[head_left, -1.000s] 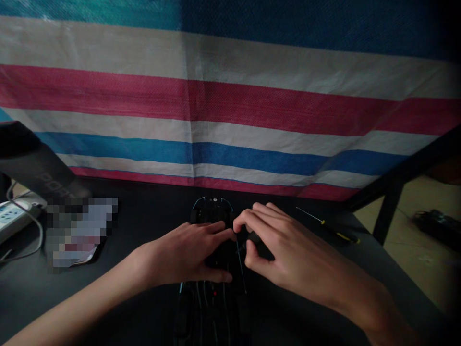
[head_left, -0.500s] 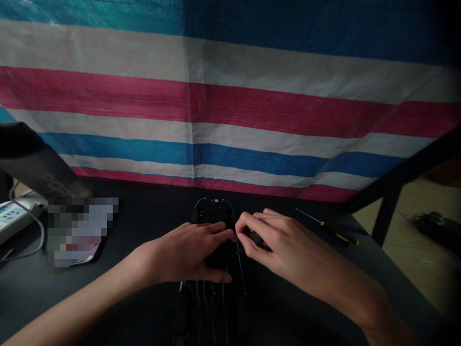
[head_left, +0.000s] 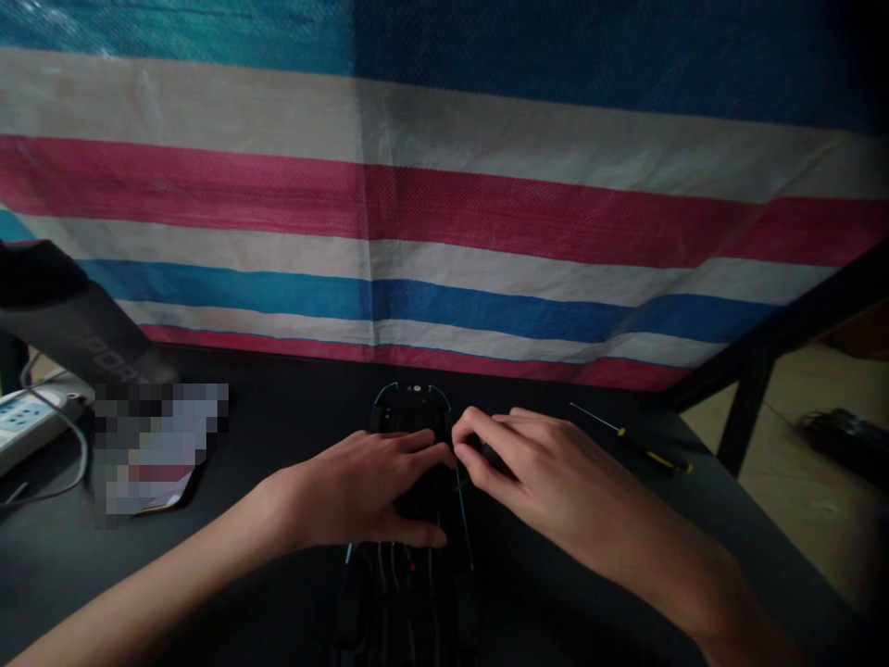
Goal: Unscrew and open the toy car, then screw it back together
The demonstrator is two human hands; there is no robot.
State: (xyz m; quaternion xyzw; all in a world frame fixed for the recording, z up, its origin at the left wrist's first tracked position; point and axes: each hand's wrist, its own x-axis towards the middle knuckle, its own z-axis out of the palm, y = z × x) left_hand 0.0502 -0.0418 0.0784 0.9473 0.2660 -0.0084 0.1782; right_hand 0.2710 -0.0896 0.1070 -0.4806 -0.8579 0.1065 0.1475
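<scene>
A long black toy car (head_left: pixel 399 607), with blue edging, thin wires and a small red spot, lies lengthwise on the dark table in front of me. Across its middle lies my left hand (head_left: pixel 389 486), fingers over the far part and thumb on the nearer part, gripping it. My right hand (head_left: pixel 510 459) is closed at the car's right side, thumb and forefinger pinched together close to my left fingertips. Something dark shows inside the curl of its fingers, too shaded to name. The hands hide the car's middle.
To the right lies a screwdriver (head_left: pixel 649 449) with a black and yellow handle. A phone (head_left: pixel 170 454), blurred out, a grey bottle (head_left: pixel 90 324) and a white power strip (head_left: pixel 34 421) with a cable are at the left. A striped sheet (head_left: pixel 444 213) hangs behind the table.
My right hand has shifted slightly, its thumb and forefinger closing further over the dark thing. The left hand and the car keep their places.
</scene>
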